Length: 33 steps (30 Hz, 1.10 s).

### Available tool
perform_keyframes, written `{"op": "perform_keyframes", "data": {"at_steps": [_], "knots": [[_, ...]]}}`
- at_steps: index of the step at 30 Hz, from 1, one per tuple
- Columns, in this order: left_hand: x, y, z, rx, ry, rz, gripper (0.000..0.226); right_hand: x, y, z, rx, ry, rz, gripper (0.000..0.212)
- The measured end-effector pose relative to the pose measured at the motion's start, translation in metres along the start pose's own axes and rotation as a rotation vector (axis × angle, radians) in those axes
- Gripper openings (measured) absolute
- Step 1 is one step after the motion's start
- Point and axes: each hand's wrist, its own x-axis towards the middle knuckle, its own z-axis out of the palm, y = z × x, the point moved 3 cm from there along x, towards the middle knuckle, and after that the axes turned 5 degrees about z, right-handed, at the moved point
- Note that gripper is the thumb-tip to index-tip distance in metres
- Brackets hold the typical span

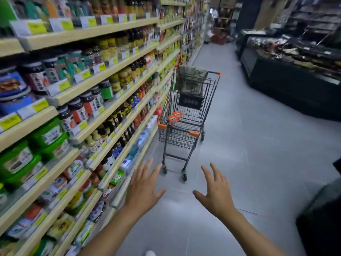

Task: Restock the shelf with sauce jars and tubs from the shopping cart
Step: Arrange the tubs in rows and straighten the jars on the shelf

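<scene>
- The shelf (103,74) runs along the left side of the aisle, its tiers full.
- Green tubs (49,137) sit at the near end of a middle tier, with dark-lidded jars (77,109) on the tier above.
- The left hand (142,189) is held out, fingers spread, holding nothing.
- Two orange-rimmed tubs (175,118) stand in the near left corner of the cart (177,139), beside the shelf.
- The right hand (215,196) is also spread and empty.
- A dark counter (287,85) lines the right.

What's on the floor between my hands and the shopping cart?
Nothing: in the head view only bare grey floor separates the left hand and right hand from the shopping cart.
</scene>
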Motion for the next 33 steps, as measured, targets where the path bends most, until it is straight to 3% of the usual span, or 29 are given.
{"op": "perform_keyframes", "data": {"at_steps": [6,11,22,33], "knots": [[0.114,-0.013,0.011,-0.192,0.017,0.014,0.085,0.07,0.03,-0.007,0.253,0.068,0.205,0.09],[0.207,-0.012,0.033,-0.333,0.002,0.027,0.084,0.137,0.051,-0.015,0.329,0.144,0.292,0.09],[0.398,-0.01,0.092,-0.263,-0.116,0.002,0.087,0.318,0.132,-0.012,0.139,0.158,0.247,0.091],[0.558,-0.028,0.127,-0.137,-0.169,-0.198,0.086,0.55,0.184,-0.026,0.113,0.038,0.177,0.091]]}}
